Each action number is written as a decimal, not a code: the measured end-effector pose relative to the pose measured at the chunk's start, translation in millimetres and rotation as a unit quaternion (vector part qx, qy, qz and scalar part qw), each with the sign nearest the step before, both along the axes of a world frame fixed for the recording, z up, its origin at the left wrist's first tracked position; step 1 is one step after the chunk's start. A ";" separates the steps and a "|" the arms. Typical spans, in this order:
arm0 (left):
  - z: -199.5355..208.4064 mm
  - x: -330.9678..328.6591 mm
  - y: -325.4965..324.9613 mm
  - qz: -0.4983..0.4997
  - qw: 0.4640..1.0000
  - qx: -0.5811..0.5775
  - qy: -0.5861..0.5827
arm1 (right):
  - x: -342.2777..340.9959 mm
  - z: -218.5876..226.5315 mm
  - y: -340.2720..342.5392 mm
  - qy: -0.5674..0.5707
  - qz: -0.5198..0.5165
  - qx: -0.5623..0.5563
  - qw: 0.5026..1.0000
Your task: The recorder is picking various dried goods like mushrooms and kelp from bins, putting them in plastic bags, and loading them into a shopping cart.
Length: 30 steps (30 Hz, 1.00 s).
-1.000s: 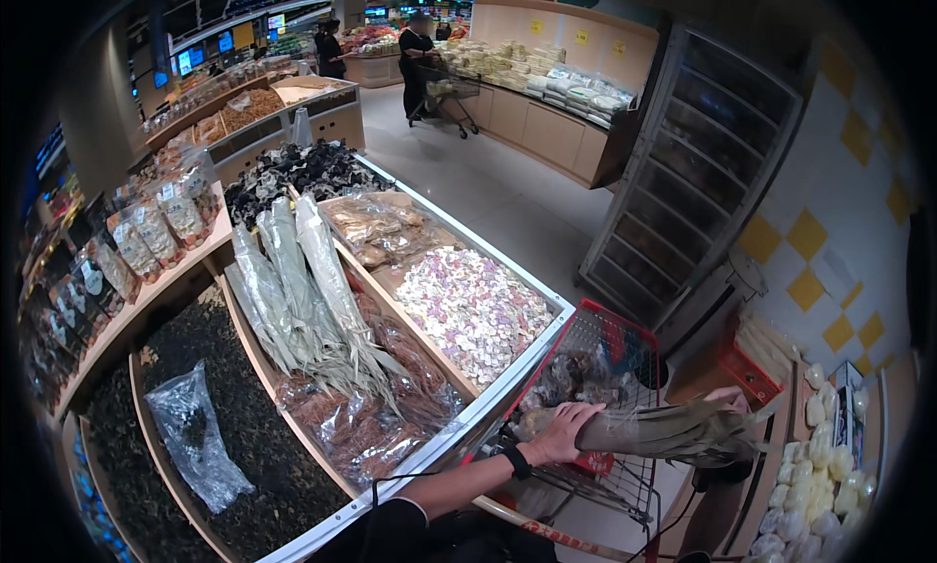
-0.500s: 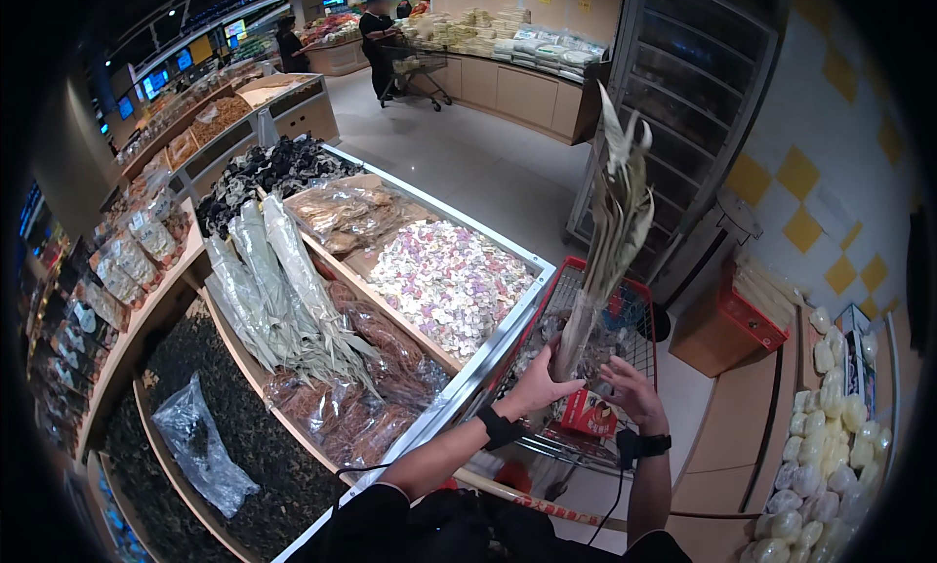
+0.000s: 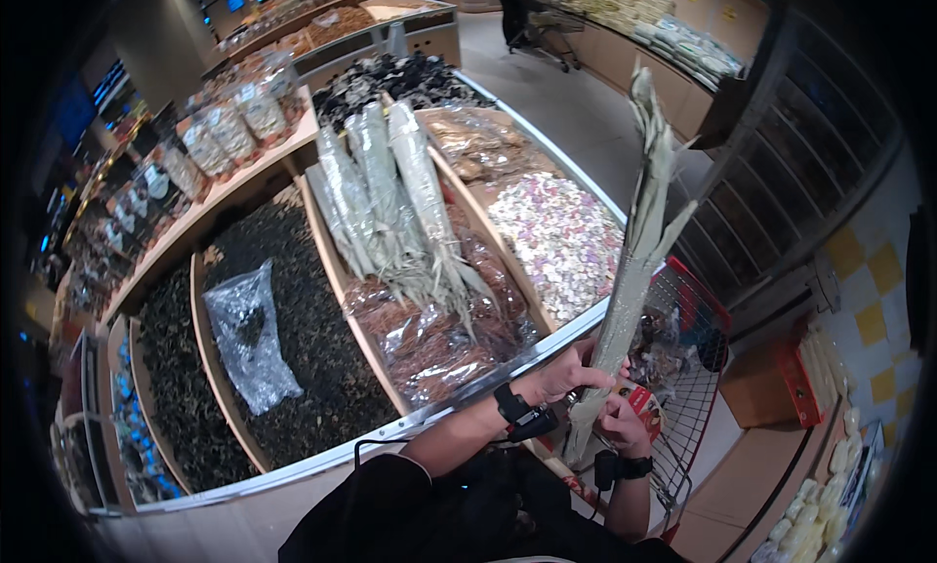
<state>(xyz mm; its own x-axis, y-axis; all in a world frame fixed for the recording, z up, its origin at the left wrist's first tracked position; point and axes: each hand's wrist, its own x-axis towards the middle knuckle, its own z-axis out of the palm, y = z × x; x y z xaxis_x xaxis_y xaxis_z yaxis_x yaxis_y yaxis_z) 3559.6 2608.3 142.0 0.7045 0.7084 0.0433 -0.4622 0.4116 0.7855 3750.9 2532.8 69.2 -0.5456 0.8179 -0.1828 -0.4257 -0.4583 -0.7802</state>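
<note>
A long bundle of dried leaves [image 3: 630,290], partly in clear wrap, stands almost upright before me, its tips leaning slightly right. My left hand [image 3: 574,372] is closed around its lower part. Just below and to the right, my right hand [image 3: 623,422] has its fingers curled against the bundle's lower end. Behind both hands is a shopping cart [image 3: 698,363] holding clear plastic bags [image 3: 666,353] and a red-and-white package [image 3: 641,401]. Similar wrapped leaf bundles [image 3: 376,187] lie in the display bin to the left.
The slanted display has wooden dividers around dark dried goods [image 3: 312,319], reddish-brown strands in plastic [image 3: 439,358] and pale dried slices [image 3: 556,241]. A crumpled clear bag [image 3: 249,339] lies on the dark goods. A metal rack [image 3: 791,134] and a cardboard box [image 3: 771,382] stand at right.
The view has swung left, so the display appears farther right. My right hand, previously spread beside the bundle, has closed at its lower end. The bundle has turned in my left hand.
</note>
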 end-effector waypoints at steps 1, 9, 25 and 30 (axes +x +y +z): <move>-3.7 -14.6 -2.2 -0.008 1.000 0.024 0.011 | -13.7 4.2 0.0 -0.034 0.000 0.010 0.999; -4.8 -133.9 -25.1 0.121 0.989 0.085 0.029 | -127.7 -1.9 20.7 -0.040 0.011 0.034 0.999; 57.7 -335.3 -12.8 0.410 0.885 0.141 0.173 | -241.4 61.2 86.5 -0.243 0.059 0.292 0.923; 108.5 -372.5 1.9 0.485 0.806 0.231 0.248 | -224.7 53.0 101.5 -0.203 -0.140 0.186 0.951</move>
